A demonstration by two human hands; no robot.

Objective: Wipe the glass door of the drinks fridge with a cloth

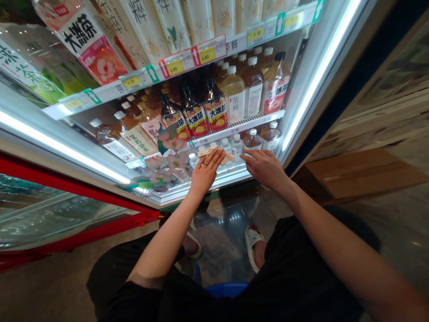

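Note:
My left hand (pixel 208 169), with a ring on one finger, is stretched forward at the lower front of a lit drinks fridge. Under its fingers is a pale beige folded cloth (pixel 228 158), which sticks out on both sides of the hand. My right hand (pixel 263 166) is a little to the right, its fingers extended and apart, holding nothing. Small bottles (pixel 236 145) stand on the bottom shelf just beyond both hands. Left of my left hand, a floral decal (pixel 164 172) overlaps the view of the lower shelves.
Bottles of tea (pixel 214 107) fill the middle shelf, and larger bottles (pixel 97 49) stand above behind price tags (pixel 205 57). A red-framed glass door (pixel 77 232) is at lower left. At right lies a cardboard box (pixel 365 172). A blue object (pixel 226 290) shows beneath me.

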